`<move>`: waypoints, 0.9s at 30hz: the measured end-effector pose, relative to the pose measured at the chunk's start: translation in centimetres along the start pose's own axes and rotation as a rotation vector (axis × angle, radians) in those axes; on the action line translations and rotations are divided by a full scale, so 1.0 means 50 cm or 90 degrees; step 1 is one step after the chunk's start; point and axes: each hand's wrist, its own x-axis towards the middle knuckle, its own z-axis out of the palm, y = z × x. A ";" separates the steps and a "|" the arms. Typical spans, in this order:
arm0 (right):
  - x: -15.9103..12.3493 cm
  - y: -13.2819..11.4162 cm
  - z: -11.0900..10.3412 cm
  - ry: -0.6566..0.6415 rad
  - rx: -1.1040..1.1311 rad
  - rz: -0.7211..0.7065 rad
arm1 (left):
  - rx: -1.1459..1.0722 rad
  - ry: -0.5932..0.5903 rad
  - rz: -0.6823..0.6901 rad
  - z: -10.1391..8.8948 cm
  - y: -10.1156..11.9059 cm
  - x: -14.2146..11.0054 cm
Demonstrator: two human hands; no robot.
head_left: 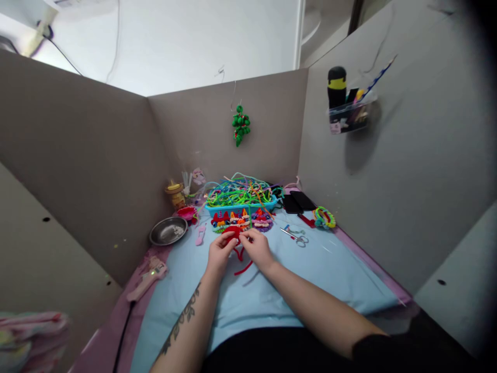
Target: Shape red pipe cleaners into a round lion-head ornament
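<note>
Between my hands is a red pipe-cleaner piece [234,231], with loose red ends hanging below it. My left hand [222,249] grips its left side, fingers curled over the top. On the right, my right hand [256,246] pinches the edge of the same red piece; the exact fingertip contact is too small to make out. A separate curved red pipe cleaner [244,269] lies below my hands on the blue cloth [310,280]. Just beyond my hands sit several colourful twisted pipe-cleaner pieces [262,219] in a row.
Behind stands a blue basket [240,209] heaped with pipe cleaners. Scissors [301,240] and black phone-like slabs [297,202] lie right. A metal bowl [168,231], pink clip [201,234] and corded glue gun [147,280] are left. Grey panels [229,103] enclose the table.
</note>
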 end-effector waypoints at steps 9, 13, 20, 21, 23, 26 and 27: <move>0.005 -0.005 -0.001 -0.041 0.116 0.070 | 0.041 -0.022 0.033 0.002 0.004 -0.004; 0.006 -0.002 -0.001 -0.039 0.110 0.077 | 0.057 -0.031 0.027 -0.001 0.007 -0.007; 0.006 0.019 0.006 -0.040 0.137 0.105 | 0.053 -0.052 0.014 -0.002 0.002 -0.008; 0.007 0.020 0.006 -0.043 0.137 0.104 | 0.052 -0.052 0.012 -0.002 0.002 -0.008; 0.007 0.017 0.004 -0.052 0.130 0.095 | 0.056 -0.053 0.014 -0.003 0.002 -0.006; 0.005 0.007 0.001 -0.035 0.079 0.055 | 0.060 -0.030 0.035 -0.008 0.006 -0.004; 0.003 0.004 0.001 -0.024 0.052 0.037 | 0.059 -0.015 0.045 -0.010 0.008 -0.004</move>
